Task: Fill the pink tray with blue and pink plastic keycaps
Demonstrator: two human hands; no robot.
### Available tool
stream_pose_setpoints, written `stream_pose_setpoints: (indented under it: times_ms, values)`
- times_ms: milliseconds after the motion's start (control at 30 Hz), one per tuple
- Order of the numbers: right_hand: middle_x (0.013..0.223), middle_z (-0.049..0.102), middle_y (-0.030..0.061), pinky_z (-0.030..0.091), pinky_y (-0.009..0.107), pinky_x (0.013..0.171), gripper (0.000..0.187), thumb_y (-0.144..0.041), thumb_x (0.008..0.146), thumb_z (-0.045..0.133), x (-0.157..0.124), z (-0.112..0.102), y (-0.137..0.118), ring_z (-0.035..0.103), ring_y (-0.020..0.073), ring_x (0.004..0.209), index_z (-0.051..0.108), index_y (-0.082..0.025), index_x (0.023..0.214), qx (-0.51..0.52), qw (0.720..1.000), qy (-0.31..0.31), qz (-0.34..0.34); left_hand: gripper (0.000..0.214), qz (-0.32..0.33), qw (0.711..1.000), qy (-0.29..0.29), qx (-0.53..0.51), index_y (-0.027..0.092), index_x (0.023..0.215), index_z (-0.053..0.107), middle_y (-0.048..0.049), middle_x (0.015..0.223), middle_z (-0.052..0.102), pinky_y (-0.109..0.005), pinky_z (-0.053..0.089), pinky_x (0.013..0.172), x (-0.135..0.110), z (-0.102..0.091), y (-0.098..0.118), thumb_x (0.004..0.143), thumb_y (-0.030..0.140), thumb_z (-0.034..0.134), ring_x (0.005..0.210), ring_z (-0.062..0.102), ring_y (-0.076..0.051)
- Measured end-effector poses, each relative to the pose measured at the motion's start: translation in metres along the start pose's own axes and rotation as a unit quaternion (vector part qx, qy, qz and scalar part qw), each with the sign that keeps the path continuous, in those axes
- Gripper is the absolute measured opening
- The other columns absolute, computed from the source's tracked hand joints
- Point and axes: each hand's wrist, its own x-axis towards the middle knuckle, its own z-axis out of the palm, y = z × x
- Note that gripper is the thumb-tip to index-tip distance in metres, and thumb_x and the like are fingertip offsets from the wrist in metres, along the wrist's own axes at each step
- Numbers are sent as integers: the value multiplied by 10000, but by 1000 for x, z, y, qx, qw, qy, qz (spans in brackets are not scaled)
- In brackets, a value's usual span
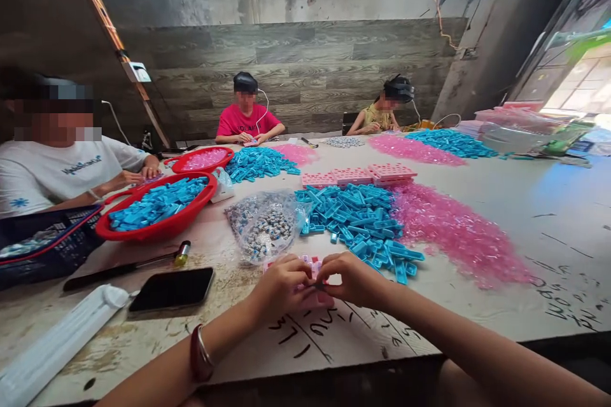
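Note:
My left hand (281, 286) and my right hand (354, 278) meet at the near edge of the table, both with fingers curled round a pink plastic tray (312, 265) that shows between and under them. Fingertips of both hands pinch at a small piece I cannot make out above the tray. Just beyond lie a clear bag of small grey parts (267, 226), a heap of blue plastic pieces (358, 222) and a heap of pink translucent pieces (453, 235). A red bangle sits on my left wrist.
A black phone (172, 288), a small hammer (128, 265) and a white packet (52, 346) lie left of my hands. Red basins (157, 206) hold blue and pink pieces. Stacked pink trays (358, 175) sit mid-table. Three other people work at the left and far sides.

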Motion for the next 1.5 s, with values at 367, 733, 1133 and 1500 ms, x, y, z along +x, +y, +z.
stream_pose_setpoints:
  times_ms: [367, 733, 1133, 1500]
  values:
    - [700, 671, 14, 432, 214, 601, 195, -16, 690, 611, 3, -3, -3, 602, 112, 632, 708, -181, 655, 26, 999, -25, -20, 211, -140, 989, -9, -47, 172, 898, 547, -12, 788, 658, -250, 480, 607, 0, -2, 8, 751, 249, 678, 682, 610, -142]
    - [680, 666, 1, 455, 230, 612, 198, -15, 676, 536, -8, -28, 17, 596, 113, 631, 655, -170, 704, -22, 990, 116, 82, 146, -101, 994, -20, -40, 180, 934, 549, -16, 827, 617, -259, 464, 643, -9, 3, -6, 790, 179, 567, 704, 560, -136]
    - [925, 669, 49, 463, 323, 764, 234, -100, 734, 579, -17, -40, 26, 598, 187, 844, 667, -195, 929, -148, 973, 36, 171, 166, 9, 998, -42, -56, 194, 983, 589, -43, 972, 614, -290, 493, 811, -8, 2, -9, 824, 169, 550, 923, 566, -159]
    - [1117, 578, 183, 450, 368, 800, 453, 31, 755, 424, -105, -100, 76, 563, 300, 1026, 619, -135, 1130, -341, 803, 55, 486, 205, 66, 995, -6, -74, 210, 1034, 602, -57, 980, 625, -316, 530, 805, -12, 10, -25, 849, 178, 520, 919, 589, -170]
